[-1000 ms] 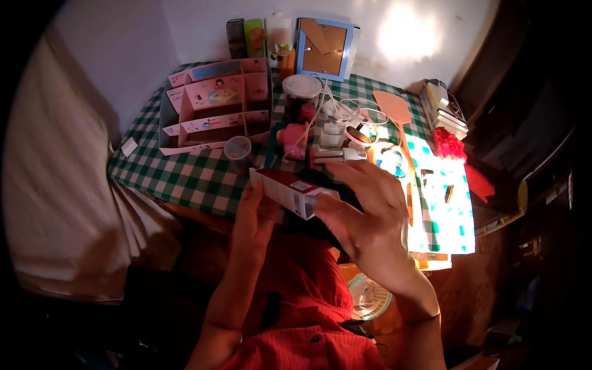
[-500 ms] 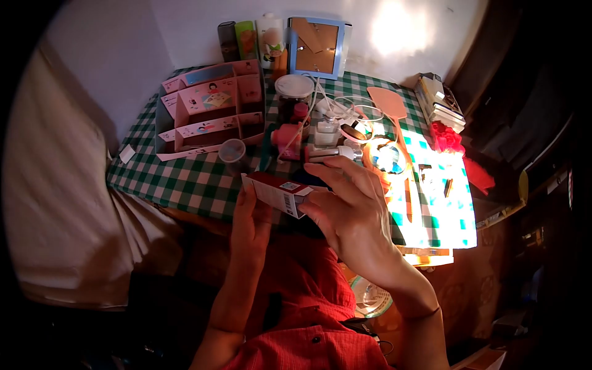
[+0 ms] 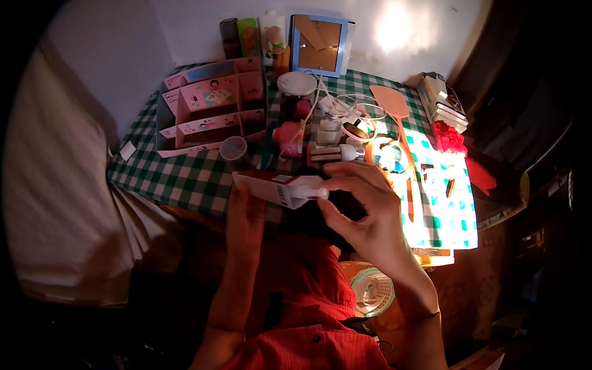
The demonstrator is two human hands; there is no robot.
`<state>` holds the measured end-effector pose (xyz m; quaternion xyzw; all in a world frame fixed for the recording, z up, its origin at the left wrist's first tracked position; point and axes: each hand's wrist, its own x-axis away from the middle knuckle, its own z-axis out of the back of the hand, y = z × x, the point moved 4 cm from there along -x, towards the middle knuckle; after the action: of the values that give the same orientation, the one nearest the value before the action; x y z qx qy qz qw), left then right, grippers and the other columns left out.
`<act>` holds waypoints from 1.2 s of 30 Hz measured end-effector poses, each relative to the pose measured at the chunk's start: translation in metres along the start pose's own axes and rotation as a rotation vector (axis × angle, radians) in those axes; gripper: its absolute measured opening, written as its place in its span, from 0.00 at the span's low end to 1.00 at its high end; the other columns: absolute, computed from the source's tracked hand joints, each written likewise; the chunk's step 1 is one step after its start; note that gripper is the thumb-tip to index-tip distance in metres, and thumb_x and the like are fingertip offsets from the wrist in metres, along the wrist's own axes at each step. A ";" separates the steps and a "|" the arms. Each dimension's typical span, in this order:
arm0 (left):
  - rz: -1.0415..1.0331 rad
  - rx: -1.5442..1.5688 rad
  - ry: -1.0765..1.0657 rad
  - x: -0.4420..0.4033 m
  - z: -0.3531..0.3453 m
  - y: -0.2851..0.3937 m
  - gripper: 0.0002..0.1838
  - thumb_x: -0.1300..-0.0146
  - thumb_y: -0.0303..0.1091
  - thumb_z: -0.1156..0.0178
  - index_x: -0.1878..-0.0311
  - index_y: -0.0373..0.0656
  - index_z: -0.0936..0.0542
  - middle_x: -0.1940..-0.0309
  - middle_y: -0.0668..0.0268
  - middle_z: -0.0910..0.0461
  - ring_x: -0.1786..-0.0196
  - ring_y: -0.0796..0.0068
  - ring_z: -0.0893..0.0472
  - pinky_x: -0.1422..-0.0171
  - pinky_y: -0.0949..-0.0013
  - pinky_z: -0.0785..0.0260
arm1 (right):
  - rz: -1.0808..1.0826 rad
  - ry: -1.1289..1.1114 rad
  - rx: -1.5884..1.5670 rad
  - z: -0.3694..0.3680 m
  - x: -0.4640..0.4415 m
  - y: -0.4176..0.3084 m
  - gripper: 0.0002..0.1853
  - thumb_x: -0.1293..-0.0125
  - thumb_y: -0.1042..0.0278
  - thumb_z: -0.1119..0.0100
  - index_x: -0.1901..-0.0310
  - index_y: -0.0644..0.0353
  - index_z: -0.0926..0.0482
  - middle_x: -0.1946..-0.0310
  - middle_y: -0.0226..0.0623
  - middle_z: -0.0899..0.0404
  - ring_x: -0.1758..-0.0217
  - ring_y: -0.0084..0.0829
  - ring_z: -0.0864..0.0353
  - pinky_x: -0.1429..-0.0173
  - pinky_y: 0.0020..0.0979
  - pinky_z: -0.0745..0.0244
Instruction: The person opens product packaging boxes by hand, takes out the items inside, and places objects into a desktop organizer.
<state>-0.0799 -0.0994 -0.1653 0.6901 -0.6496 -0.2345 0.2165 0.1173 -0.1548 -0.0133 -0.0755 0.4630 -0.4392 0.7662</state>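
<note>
In the middle of the head view, my left hand (image 3: pixel 245 219) is closed around a small red and white cardboard box (image 3: pixel 266 189) with a barcode on its side. The box is tilted, its right end opened. From that end sticks out a white, rounded tip of a tube or small bottle (image 3: pixel 316 193); the rest of it is hidden inside. My right hand (image 3: pixel 373 209) pinches this tip between thumb and forefinger. Just beyond the box stand a clear-lidded cup (image 3: pixel 234 150) and a pink bottle (image 3: pixel 288 137).
On the checked tablecloth (image 3: pixel 185 179) stand a pink compartment organizer (image 3: pixel 206 102), a white-lidded jar (image 3: pixel 296 84) and a blue picture frame (image 3: pixel 318 44). White cables (image 3: pixel 345 110) and a pink fly swatter (image 3: pixel 391 102) lie to the right. A basket (image 3: pixel 373 293) is below the table.
My right hand has moved right, away from the box, and the white tip now protrudes from its end. The box has turned slightly in my left hand.
</note>
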 end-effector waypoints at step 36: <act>0.073 0.243 0.078 -0.006 0.023 0.001 0.14 0.31 0.33 0.44 0.46 0.40 0.26 0.50 0.64 0.22 0.46 0.72 0.23 0.39 0.69 0.31 | -0.484 -0.144 -0.675 0.007 0.004 0.018 0.15 0.29 0.68 0.50 0.43 0.59 0.29 0.69 0.28 0.29 0.74 0.17 0.29 0.73 0.18 0.34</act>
<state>-0.0946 -0.0937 -0.1831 0.6956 -0.6891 -0.1188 0.1650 0.1338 -0.1488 -0.0214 -0.4592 0.4951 -0.4238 0.6037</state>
